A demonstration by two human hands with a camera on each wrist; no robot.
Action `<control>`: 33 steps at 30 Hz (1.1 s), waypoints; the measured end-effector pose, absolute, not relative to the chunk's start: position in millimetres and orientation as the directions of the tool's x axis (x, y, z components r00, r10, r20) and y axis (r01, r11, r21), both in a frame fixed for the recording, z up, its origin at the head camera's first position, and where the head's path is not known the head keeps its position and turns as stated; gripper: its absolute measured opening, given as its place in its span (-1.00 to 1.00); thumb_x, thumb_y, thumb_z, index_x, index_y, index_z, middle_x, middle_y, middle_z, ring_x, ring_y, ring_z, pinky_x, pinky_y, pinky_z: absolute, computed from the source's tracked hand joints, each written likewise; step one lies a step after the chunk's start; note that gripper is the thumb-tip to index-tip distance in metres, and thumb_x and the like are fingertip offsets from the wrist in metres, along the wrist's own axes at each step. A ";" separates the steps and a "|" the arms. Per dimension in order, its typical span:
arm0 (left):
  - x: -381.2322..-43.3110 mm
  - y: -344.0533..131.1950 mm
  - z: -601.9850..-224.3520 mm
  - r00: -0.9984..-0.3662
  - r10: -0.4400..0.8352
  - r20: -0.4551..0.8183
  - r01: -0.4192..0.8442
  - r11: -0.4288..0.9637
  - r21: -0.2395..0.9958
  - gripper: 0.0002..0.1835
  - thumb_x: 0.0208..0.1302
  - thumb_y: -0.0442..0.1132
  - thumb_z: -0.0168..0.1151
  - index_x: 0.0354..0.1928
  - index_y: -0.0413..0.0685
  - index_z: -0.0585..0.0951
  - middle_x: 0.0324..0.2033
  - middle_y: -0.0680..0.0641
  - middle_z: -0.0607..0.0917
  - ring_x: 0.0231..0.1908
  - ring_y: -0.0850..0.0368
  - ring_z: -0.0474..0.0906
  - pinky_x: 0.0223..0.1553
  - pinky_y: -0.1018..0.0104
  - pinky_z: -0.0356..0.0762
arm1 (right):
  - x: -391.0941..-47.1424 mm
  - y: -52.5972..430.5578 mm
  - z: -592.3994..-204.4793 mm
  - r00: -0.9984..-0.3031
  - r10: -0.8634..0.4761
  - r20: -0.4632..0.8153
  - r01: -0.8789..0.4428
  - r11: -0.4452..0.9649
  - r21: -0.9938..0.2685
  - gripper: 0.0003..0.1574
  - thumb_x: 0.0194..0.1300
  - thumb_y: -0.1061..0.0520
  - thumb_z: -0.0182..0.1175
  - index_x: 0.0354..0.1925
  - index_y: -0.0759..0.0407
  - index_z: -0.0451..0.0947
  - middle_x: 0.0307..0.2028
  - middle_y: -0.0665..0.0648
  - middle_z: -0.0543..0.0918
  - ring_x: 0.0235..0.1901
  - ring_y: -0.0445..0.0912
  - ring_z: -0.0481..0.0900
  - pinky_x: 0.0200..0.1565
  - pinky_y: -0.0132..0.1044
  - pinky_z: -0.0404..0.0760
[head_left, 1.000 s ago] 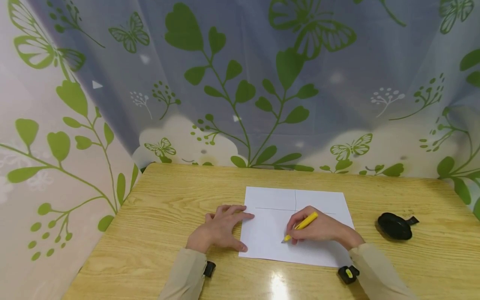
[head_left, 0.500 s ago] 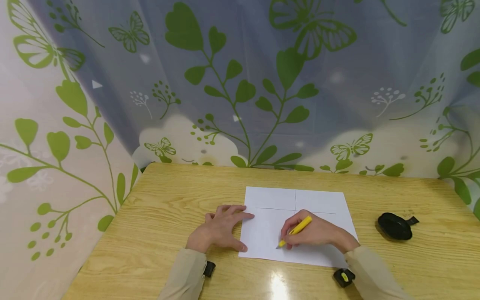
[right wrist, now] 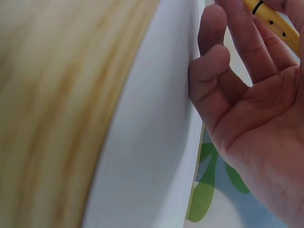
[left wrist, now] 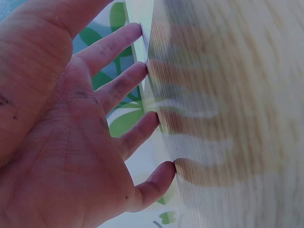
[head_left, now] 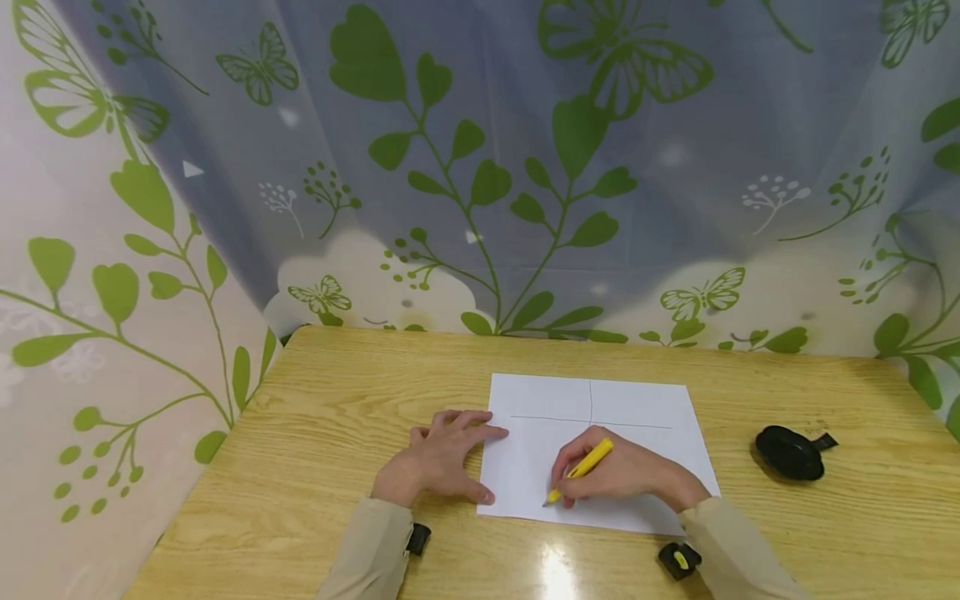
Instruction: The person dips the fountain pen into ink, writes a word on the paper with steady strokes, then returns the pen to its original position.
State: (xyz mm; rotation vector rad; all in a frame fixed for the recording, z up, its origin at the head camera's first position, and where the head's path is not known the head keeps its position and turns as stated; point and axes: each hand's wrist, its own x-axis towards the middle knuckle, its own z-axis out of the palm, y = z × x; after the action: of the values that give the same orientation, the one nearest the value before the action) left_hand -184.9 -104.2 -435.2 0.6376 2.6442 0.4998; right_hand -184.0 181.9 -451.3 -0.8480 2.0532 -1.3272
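A white sheet of paper (head_left: 517,462) lies on the wooden table, with a long horizontal line crossed by a vertical line in its upper part. My left hand (head_left: 441,457) is spread at the paper's left edge, fingertips and thumb resting there; the left wrist view shows its fingertips (left wrist: 151,118) down on the surface. My right hand (head_left: 626,467) pinches a yellow pen (head_left: 592,460), its tip at the lower left of the paper. In the right wrist view, the curled little finger (right wrist: 209,66) rests against the paper, and only part of the pen (right wrist: 278,23) shows.
On the right of the table (head_left: 337,375) sits a small black pan-shaped dish (head_left: 790,452) with a short handle. A curtain (head_left: 517,267) printed with green leaves and butterflies hangs behind the table and along its left side.
My right hand has slid left and toward me with the pen, its tip travelling diagonally down across the paper. The left hand and the paper have stayed put.
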 end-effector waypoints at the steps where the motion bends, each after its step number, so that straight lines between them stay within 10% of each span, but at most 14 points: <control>1: -184.9 -104.0 -434.8 -0.828 0.492 -0.270 0.359 0.835 0.417 -0.12 0.05 0.13 0.59 0.45 0.38 0.42 0.56 0.14 0.21 0.54 -0.20 0.02 0.26 -0.49 0.14 | -183.8 181.2 -451.2 -0.650 -0.752 -0.107 -0.211 0.314 -0.926 -0.89 0.32 0.20 0.32 -0.28 0.23 0.75 -0.43 0.30 0.80 -0.45 -0.22 0.69 -0.35 -0.42 0.63; 14: -184.5 -104.6 -435.5 -0.825 0.493 -0.276 0.360 0.835 0.416 -0.12 0.06 0.13 0.58 0.46 0.38 0.41 0.56 0.14 0.20 0.54 -0.20 0.02 0.27 -0.48 0.13 | -180.1 179.8 -449.8 -0.649 -0.756 -0.086 -0.216 0.291 -0.932 -0.87 0.35 0.18 0.31 -0.24 0.22 0.75 -0.40 0.28 0.81 -0.50 -0.27 0.65 -0.41 -0.46 0.57; 25: -185.1 -105.8 -435.3 -0.819 0.506 -0.270 0.369 0.826 0.427 -0.11 0.06 0.12 0.58 0.46 0.38 0.40 0.57 0.14 0.18 0.55 -0.21 -0.01 0.26 -0.49 0.13 | -188.0 227.0 -442.6 -0.916 -0.400 -0.025 -0.165 0.432 -0.887 -0.79 0.33 0.05 0.40 -0.14 0.13 0.72 -0.28 0.16 0.81 -0.40 -0.05 0.71 -0.39 -0.36 0.59; 33: -185.7 -106.4 -436.9 -0.816 0.514 -0.265 0.371 0.816 0.442 -0.12 0.08 0.11 0.57 0.47 0.34 0.40 0.57 0.12 0.18 0.55 -0.22 -0.02 0.25 -0.47 0.11 | -190.8 244.5 -445.4 -0.960 -0.275 -0.057 -0.092 0.500 -0.861 -0.67 0.36 0.04 0.36 0.00 0.18 0.68 -0.27 0.20 0.79 -0.45 -0.10 0.64 -0.41 -0.32 0.60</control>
State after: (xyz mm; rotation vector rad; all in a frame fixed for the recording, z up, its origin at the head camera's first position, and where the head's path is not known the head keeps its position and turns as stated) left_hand -185.7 -106.4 -436.9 0.6666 2.6252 0.5297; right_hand -190.8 244.5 -445.4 -0.3167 2.5546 -1.4489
